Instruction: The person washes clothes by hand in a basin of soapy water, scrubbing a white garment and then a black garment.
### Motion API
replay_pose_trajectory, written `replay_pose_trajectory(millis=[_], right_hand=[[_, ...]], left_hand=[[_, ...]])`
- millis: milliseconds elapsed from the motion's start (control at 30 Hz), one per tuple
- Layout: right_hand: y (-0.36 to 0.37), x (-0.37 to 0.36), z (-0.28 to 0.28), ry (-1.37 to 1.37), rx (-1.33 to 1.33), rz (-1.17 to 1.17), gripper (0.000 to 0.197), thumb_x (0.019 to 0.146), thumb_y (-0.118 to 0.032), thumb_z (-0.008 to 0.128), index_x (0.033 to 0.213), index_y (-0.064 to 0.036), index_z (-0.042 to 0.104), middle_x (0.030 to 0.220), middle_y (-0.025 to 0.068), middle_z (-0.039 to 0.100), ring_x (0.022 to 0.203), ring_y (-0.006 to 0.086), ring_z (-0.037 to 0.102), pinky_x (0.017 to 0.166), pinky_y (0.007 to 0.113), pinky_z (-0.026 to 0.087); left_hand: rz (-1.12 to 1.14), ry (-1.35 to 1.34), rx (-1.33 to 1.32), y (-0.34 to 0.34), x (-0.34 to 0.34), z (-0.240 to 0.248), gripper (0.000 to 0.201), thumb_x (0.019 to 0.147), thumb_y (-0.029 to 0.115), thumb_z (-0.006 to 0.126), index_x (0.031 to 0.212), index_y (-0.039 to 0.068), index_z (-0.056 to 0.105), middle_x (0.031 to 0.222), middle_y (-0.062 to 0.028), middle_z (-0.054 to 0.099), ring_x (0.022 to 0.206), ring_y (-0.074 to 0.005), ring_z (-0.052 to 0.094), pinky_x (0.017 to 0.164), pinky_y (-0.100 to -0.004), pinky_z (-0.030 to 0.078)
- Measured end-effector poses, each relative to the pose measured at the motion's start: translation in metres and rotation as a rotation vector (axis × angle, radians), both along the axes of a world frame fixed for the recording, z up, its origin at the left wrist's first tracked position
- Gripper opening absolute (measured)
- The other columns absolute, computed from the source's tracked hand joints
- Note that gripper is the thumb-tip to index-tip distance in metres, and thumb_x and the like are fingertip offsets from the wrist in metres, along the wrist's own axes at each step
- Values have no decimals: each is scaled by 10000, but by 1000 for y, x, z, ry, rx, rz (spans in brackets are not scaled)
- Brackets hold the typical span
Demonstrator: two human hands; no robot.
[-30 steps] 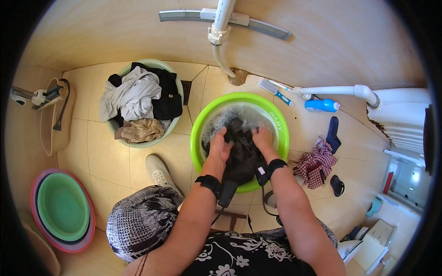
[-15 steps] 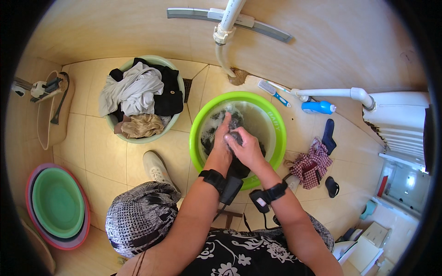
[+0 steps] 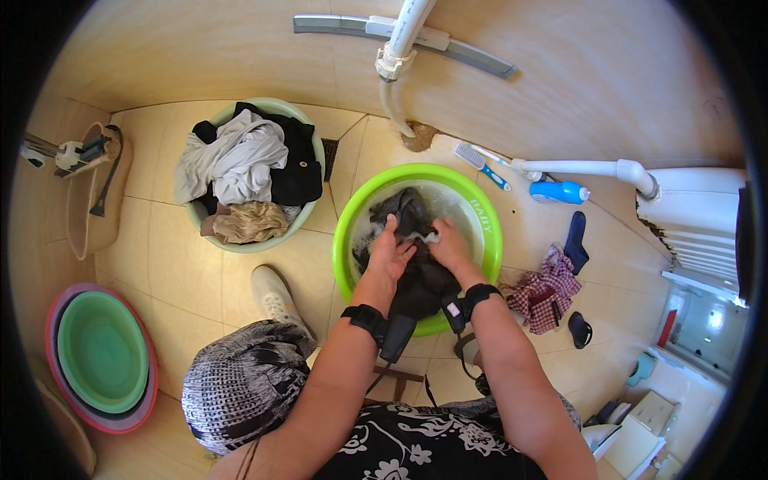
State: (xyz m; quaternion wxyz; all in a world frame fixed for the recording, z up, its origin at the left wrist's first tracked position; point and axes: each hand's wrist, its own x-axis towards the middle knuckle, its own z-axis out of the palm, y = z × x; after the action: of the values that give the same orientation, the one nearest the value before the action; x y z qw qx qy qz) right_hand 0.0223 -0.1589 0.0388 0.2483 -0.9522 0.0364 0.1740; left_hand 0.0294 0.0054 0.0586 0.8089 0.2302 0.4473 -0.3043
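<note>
**Washing by hand, as it seems**

The dark cloth [image 3: 422, 282] lies in the lime basin [image 3: 342, 256], between the hands. The right hand [image 3: 450, 250] grasps a foamy fold of it; the left hand [image 3: 390, 258] touches it with fingers partly open, whether gripping cannot be told. The step seems to be rubbing; the next move probably calls for a firm hold by both.

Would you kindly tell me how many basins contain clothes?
2: the lime-green basin at centre, and the pale-green basin at upper left. Anything between the nested basins at lower left would be hidden.
</note>
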Motion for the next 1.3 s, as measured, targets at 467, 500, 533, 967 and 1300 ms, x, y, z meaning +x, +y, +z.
replay_pose_trajectory(millis=[467, 500, 533, 967, 1300], right_hand=[[62, -4, 128, 365, 1002, -68, 347, 813, -74, 646, 1147, -22, 567, 1074, 1, 591, 959, 113, 538, 862, 275, 441], [63, -7, 124, 319, 922, -109, 290, 811, -77, 649, 1089, -19, 589, 972, 9, 610, 877, 110, 550, 806, 278, 456], [63, -9, 122, 274, 842, -149, 235, 808, -80, 651, 1030, -16, 610, 871, 17, 629, 796, 107, 561, 749, 281, 471], [91, -24, 154, -269, 376, -76, 168, 829, -179, 614, 864, -26, 553, 841, 130, 585, 793, 260, 578, 736, 334, 454], [84, -28, 145, -189, 282, -248, 256, 852, -274, 592, 873, -19, 572, 775, 195, 611, 749, 331, 614, 681, 387, 464]], left_hand=[[316, 51, -380, -1, 6, 18, 378, 846, 397, 599, 916, 27, 576, 770, -94, 609, 702, -233, 598, 680, -364, 507], [310, 52, -394, -5, 7, 22, 378, 846, 397, 599, 916, 27, 576, 770, -94, 609, 702, -233, 598, 680, -364, 507], [180, 0, -299, -8, 7, 26, 350, 855, 380, 593, 923, 37, 575, 768, -87, 604, 709, -220, 593, 676, -352, 501], [143, -141, -264, -12, -8, 47, 471, 889, 460, 517, 992, 5, 585, 858, -115, 609, 742, -213, 594, 702, -347, 485], [123, -118, -89, -22, -10, 51, 349, 914, 393, 496, 907, 55, 579, 813, -104, 597, 689, -220, 574, 644, -358, 478]])
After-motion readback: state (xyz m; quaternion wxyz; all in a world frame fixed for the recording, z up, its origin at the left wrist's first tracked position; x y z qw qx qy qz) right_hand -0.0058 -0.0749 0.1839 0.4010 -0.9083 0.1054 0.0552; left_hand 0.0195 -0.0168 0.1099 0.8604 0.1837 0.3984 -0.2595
